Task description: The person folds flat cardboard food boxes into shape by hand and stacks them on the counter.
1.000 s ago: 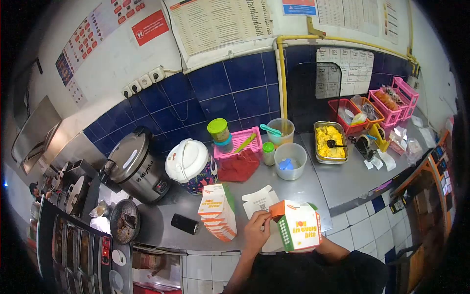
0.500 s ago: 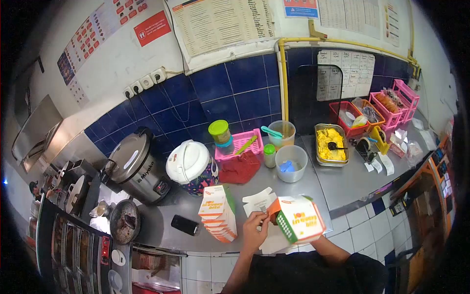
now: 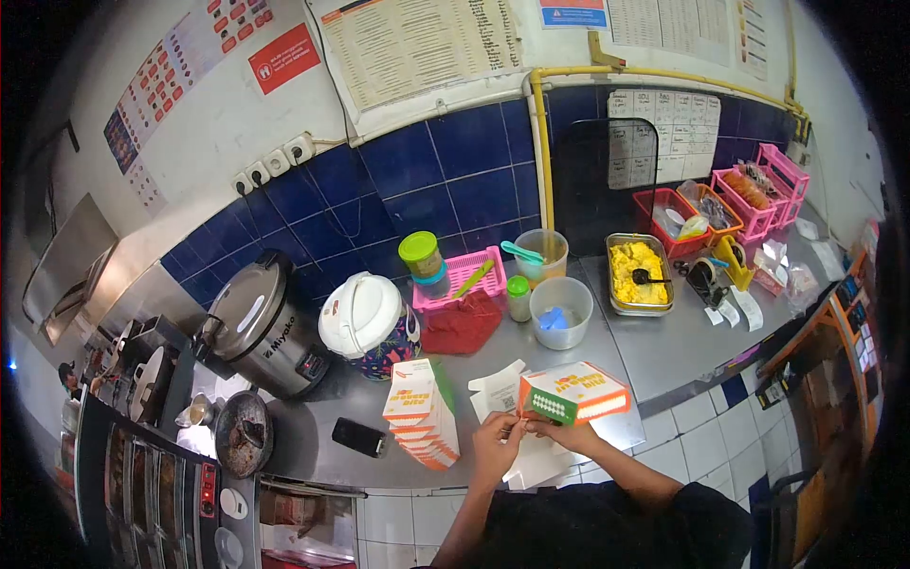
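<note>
A white, orange and green cardboard food box [image 3: 578, 384] is tilted over the counter between my hands. My left hand [image 3: 497, 444] pinches at its near left corner, by an orange flap. Just under the box's near side, my right hand [image 3: 566, 434] has its fingers closed at the same corner; part of those fingers is hidden by the box. Beneath them lies an unfolded sheet of white carton [image 3: 536, 462]. To the left stands a nested stack of matching food boxes [image 3: 422, 417].
A black phone [image 3: 358, 437], a pan [image 3: 244, 433], a rice cooker [image 3: 265, 327] and a white-lidded container [image 3: 365, 318] are at the left. Behind are a red cloth [image 3: 462, 323] and a clear tub [image 3: 561, 334]. A glass dish of yellow food [image 3: 638, 270] sits right.
The food box has tipped, showing its printed face flatter and more of its side. My right hand has come round from behind it to beside my left hand.
</note>
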Tool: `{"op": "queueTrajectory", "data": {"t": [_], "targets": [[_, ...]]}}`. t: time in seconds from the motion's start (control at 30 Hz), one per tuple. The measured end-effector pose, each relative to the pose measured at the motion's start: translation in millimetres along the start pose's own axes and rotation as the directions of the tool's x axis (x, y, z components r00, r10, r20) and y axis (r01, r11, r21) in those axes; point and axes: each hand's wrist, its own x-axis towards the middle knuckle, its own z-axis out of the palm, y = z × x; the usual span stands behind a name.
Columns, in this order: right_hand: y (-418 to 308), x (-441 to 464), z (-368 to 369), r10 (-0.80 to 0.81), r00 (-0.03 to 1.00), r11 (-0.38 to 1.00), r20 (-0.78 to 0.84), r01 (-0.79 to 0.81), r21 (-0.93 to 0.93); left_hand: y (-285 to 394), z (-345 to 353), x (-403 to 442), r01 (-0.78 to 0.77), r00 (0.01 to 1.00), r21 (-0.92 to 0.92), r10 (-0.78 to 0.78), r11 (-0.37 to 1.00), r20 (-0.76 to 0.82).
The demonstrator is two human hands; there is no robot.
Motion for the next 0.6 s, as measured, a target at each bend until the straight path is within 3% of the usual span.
{"op": "queueTrajectory", "data": {"t": [0.13,0.2,0.23,0.33,0.43,0.53,0.6], "targets": [[-21,-8,3,-0.037,0.997,0.996,-0.071,0.031,-0.087,0,-3,1,0.079,0.993,0.104,-0.087,0.991,0.078],[-23,-11,2,0.041,0.996,0.997,-0.083,-0.047,-0.069,-1,-4,5,0.074,0.99,0.063,-0.081,0.995,0.119],[-9,-8,3,0.023,0.995,0.996,-0.094,-0.015,0.089,-2,-4,5,0.072,0.987,0.04,-0.077,0.997,0.141],[11,-2,0,-0.003,0.996,0.98,-0.087,0.02,0.198,-1,-5,4,0.063,0.992,0.066,-0.07,0.996,0.109],[6,-5,-1,0.069,0.996,0.991,-0.05,-0.062,0.12,-20,-4,1,0.164,0.982,-0.081,-0.154,0.983,0.111],[11,-5,-1,0.098,0.994,0.98,-0.057,-0.086,0.18,-18,-2,0,0.178,0.974,-0.018,-0.173,0.984,0.146],[21,-4,-1,0.08,0.993,0.982,-0.084,-0.064,0.179,-28,-1,0,0.279,0.948,-0.111,-0.255,0.954,0.192]]}}
